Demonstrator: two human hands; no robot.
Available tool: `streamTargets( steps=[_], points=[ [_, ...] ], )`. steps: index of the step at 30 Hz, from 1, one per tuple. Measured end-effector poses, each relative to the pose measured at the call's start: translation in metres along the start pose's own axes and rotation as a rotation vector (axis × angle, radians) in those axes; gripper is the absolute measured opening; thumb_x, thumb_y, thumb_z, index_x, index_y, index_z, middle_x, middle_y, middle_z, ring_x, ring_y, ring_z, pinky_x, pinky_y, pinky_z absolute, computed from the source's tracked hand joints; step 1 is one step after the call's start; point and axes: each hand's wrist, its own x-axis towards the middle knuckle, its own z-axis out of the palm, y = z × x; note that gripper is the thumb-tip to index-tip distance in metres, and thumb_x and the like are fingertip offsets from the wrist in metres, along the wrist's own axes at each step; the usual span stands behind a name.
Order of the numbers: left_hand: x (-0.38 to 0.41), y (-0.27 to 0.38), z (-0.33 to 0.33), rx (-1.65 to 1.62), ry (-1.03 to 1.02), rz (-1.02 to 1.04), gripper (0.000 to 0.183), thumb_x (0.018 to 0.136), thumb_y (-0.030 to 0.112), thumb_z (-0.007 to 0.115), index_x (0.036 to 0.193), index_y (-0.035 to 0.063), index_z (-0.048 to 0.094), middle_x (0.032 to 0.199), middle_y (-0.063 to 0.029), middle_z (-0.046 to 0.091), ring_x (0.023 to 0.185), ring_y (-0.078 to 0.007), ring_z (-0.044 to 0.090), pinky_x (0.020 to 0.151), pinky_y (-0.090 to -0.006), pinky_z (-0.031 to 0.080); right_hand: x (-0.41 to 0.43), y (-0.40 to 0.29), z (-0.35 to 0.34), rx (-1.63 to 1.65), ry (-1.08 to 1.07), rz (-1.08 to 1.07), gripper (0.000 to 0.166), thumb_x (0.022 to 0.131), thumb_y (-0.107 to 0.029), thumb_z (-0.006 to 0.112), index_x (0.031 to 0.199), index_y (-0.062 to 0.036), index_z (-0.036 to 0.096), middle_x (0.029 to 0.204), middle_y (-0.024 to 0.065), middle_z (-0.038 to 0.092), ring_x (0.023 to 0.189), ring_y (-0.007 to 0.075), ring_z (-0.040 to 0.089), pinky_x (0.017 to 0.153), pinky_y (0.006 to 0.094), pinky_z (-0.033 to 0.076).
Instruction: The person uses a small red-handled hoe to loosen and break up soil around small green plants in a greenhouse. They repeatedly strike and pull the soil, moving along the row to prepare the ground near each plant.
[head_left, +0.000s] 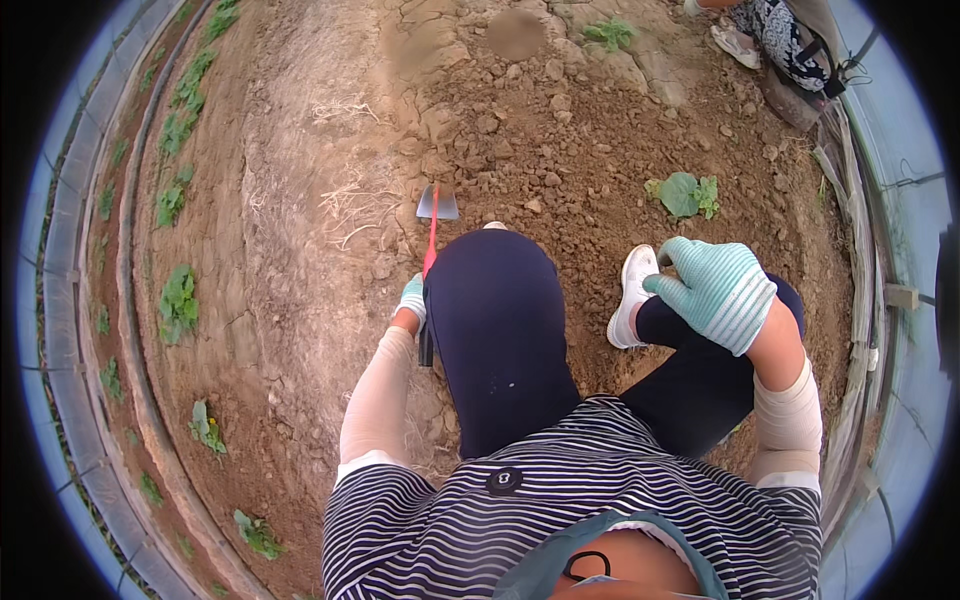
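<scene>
My left hand (411, 297), in a striped knit glove, grips a small hand hoe beside my bent left knee. The hoe (431, 247) has a red neck, a grey metal blade (437, 204) over the soil and a dark handle end below my hand. My right hand (712, 289), gloved in pale green and white, hovers above my right leg near a white shoe (631, 296). Its fingers curl loosely with the thumb apart, and nothing shows between them; the palm is hidden. Just beyond it grows a small leafy seedling (681, 195) in loosened, crumbly soil (525, 161).
Another person's patterned clothing (780, 37) and shoe (735, 43) show at the upper right. Plastic sheeting (900, 225) edges the right side. Leafy plants (178, 304) line the left, beside a long dark hose (133, 217). Dry straw (360, 202) lies on pale ground; another seedling (611, 32) stands farther off.
</scene>
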Motion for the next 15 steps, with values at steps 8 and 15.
streamTargets(
  steps=[8, 15],
  points=[
    [0.054, 0.17, -0.023, -0.042, 0.02, 0.004, 0.039, 0.095, 0.04, 0.068, 0.107, 0.0025, 0.065, 0.074, -0.0082, 0.064, 0.061, -0.0157, 0.06, 0.058, -0.0329, 0.05, 0.086, 0.07, -0.007, -0.075, -0.32, -0.158, 0.038, 0.089, -0.04, 0.066, 0.088, -0.0023, 0.064, 0.066, 0.0124, 0.066, 0.062, 0.0326, 0.069, 0.056, 0.0435, 0.054],
    [0.29, 0.232, -0.069, 0.468, 0.187, 0.096, 0.047, 0.096, 0.045, 0.064, 0.112, 0.0012, 0.061, 0.082, -0.0203, 0.069, 0.08, -0.0345, 0.07, 0.075, -0.0426, 0.055, 0.168, 0.159, 0.002, -0.107, -0.471, 0.102, 0.037, 0.087, -0.039, 0.07, 0.083, -0.0032, 0.061, 0.076, 0.0192, 0.068, 0.072, 0.0379, 0.068, 0.063, 0.0467, 0.053]
  ],
)
